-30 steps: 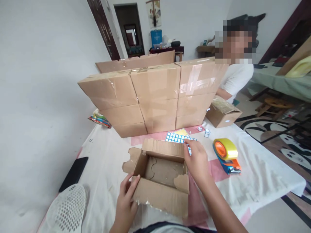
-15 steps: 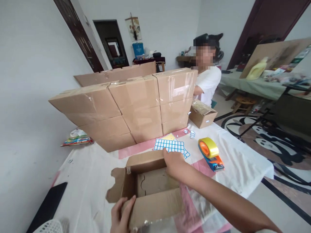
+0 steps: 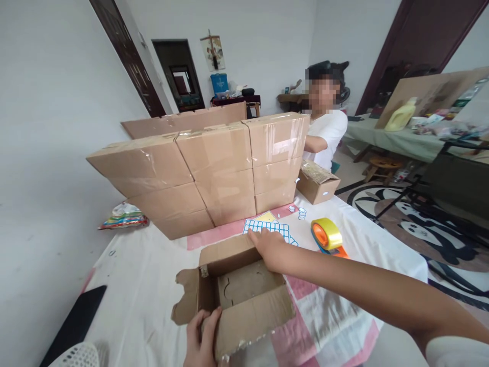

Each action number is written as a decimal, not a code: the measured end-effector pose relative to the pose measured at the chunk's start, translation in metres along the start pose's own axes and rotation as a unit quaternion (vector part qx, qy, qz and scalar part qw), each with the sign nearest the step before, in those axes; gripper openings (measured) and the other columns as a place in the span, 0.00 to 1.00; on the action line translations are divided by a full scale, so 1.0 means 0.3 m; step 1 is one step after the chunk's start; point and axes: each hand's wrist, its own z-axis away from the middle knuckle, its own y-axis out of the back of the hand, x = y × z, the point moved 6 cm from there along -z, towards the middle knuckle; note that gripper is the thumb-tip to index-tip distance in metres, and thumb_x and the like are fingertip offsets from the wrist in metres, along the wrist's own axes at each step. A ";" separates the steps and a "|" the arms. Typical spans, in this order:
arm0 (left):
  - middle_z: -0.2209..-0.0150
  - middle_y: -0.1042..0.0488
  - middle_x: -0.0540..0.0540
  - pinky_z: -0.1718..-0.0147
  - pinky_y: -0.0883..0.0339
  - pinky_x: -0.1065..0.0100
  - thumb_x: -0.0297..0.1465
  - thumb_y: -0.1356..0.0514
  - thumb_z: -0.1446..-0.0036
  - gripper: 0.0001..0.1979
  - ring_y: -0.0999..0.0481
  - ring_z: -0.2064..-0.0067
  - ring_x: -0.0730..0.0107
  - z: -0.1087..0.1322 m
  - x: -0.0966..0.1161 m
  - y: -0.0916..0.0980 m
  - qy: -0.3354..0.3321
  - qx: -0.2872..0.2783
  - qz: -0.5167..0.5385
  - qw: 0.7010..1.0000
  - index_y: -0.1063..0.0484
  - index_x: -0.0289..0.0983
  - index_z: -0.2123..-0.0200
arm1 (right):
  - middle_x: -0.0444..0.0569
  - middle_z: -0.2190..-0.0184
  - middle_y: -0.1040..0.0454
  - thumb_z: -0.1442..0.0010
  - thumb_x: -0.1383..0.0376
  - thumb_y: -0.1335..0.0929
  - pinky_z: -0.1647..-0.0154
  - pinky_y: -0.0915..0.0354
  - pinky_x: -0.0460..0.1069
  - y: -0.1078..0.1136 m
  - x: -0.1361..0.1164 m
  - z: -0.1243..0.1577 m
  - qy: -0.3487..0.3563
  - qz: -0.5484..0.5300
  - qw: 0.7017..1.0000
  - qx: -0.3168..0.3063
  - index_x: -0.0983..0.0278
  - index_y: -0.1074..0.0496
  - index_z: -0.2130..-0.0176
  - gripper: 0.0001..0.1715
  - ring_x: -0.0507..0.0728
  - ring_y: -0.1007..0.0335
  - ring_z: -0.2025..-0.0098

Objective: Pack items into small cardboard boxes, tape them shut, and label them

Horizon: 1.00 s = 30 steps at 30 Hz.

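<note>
Touching a creased, open-topped cardboard box [image 3: 254, 320] with both hands [image 3: 268, 248].

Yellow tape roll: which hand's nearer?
Right. The right hand is at the far side of the open cardboard box, a little left of the yellow tape roll; the left hand is farther off, at the box's near-left corner.

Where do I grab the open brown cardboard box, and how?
Take the open brown cardboard box by its near-left corner, coming from the near side, as the left hand does. Walls meet there, so that spot is probably stiffer than the wavy-edged left flap, which sticks outward. The open top should let your grip close over the rim.
</note>
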 end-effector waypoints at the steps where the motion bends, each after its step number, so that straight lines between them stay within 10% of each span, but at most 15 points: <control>1: 0.46 0.38 0.38 0.53 0.26 0.54 0.34 0.45 0.47 0.27 0.28 0.47 0.49 -0.002 0.007 -0.001 -0.001 0.001 -0.003 1.000 0.33 0.42 0.42 | 0.68 0.43 0.30 0.72 0.74 0.17 0.58 0.24 0.62 -0.007 0.000 -0.006 -0.027 0.011 1.000 0.011 0.60 0.53 0.27 0.82 0.75 0.26 0.45; 7: 0.44 0.38 0.38 0.51 0.26 0.53 0.27 0.44 0.53 0.34 0.28 0.45 0.48 0.011 0.049 -0.015 -0.003 -0.019 -0.018 1.000 0.36 0.43 0.40 | 0.70 0.49 0.26 0.40 0.76 0.33 0.72 0.24 0.56 -0.045 -0.059 0.012 -0.058 0.030 0.987 0.148 0.60 0.42 0.32 0.40 0.69 0.21 0.54; 13: 0.43 0.37 0.39 0.54 0.25 0.55 0.27 0.42 0.55 0.35 0.27 0.45 0.48 0.047 0.051 -0.018 0.037 -0.022 -0.009 0.999 0.34 0.43 0.40 | 0.80 0.43 0.31 0.35 0.78 0.43 0.68 0.24 0.56 -0.008 -0.068 0.087 0.041 0.048 0.981 0.181 0.73 0.41 0.34 0.32 0.67 0.19 0.59; 21: 0.38 0.39 0.34 0.52 0.27 0.50 0.28 0.43 0.48 0.34 0.30 0.40 0.44 0.035 0.069 0.027 -0.022 -0.007 -0.001 1.000 0.38 0.42 0.36 | 0.56 0.50 0.28 0.32 0.66 0.37 0.56 0.29 0.53 0.030 0.119 0.262 0.104 -0.126 0.947 0.277 0.64 0.31 0.50 0.12 0.60 0.26 0.55; 27: 0.67 0.31 0.49 0.65 0.31 0.62 0.22 0.36 0.52 0.12 0.27 0.66 0.65 -0.053 -0.271 0.265 -0.082 0.194 -0.043 0.977 0.33 0.43 0.68 | 0.51 0.60 0.25 0.29 0.57 0.39 0.62 0.28 0.53 -0.321 0.241 0.318 0.024 -0.444 0.821 0.358 0.59 0.31 0.53 0.12 0.59 0.26 0.63; 30: 0.68 0.33 0.50 0.60 0.32 0.60 0.28 0.36 0.49 0.08 0.29 0.64 0.65 -0.291 -0.598 0.371 0.195 0.243 0.028 0.950 0.34 0.39 0.69 | 0.51 0.64 0.23 0.30 0.54 0.41 0.62 0.25 0.55 -0.504 0.183 0.306 0.002 -0.535 0.790 0.299 0.56 0.29 0.57 0.15 0.63 0.23 0.61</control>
